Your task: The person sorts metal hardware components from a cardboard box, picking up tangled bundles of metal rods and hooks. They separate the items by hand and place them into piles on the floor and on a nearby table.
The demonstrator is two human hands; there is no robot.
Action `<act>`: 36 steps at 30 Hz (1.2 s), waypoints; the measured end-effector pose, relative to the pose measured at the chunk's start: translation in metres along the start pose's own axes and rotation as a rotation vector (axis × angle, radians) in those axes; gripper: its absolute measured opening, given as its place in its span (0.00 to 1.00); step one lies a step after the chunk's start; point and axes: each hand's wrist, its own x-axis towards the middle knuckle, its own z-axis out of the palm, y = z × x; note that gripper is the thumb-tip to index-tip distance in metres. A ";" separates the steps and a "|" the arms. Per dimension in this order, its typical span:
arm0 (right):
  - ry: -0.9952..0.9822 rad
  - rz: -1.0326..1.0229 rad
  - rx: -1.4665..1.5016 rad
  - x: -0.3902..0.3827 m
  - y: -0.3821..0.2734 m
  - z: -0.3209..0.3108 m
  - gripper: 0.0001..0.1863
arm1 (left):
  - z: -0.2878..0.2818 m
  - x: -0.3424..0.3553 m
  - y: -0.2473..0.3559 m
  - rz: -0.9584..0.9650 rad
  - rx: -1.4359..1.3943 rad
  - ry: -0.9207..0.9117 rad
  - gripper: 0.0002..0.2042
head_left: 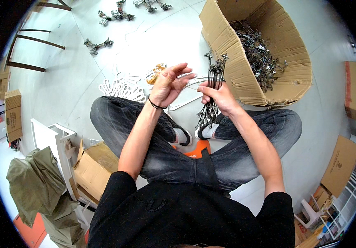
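Note:
My right hand [220, 97] is closed around a bundle of thin black rods [215, 76] with small clip-like ends, held upright above the floor between my knees. To its left, my left hand [172, 86] is raised with the fingers stretched out and holds nothing that I can see. A thin white strip [192, 84] curves between the two hands; whether either hand touches it is unclear. Behind my left hand lies an orange-brown packet [155, 74]. White looped pieces [122, 90] are spread on the floor by my left knee.
A large open cardboard box [283, 80] holding a tangle of black metal pieces [258, 53] stands at the far right. Tied black bundles [98, 46] lie on the far floor. At left are a white frame [47, 136], a smaller carton [97, 165] and a green cloth [35, 182].

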 end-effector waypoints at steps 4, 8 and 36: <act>0.034 -0.026 -0.030 0.000 -0.002 0.002 0.08 | 0.051 0.005 -0.012 0.100 0.159 -0.015 0.34; 0.075 -0.060 -0.172 0.003 -0.002 -0.009 0.14 | 0.019 0.009 0.000 0.195 0.296 0.312 0.27; -0.023 -0.249 -1.515 -0.025 0.002 0.023 0.08 | 0.021 -0.014 0.060 -0.499 1.555 -0.285 0.37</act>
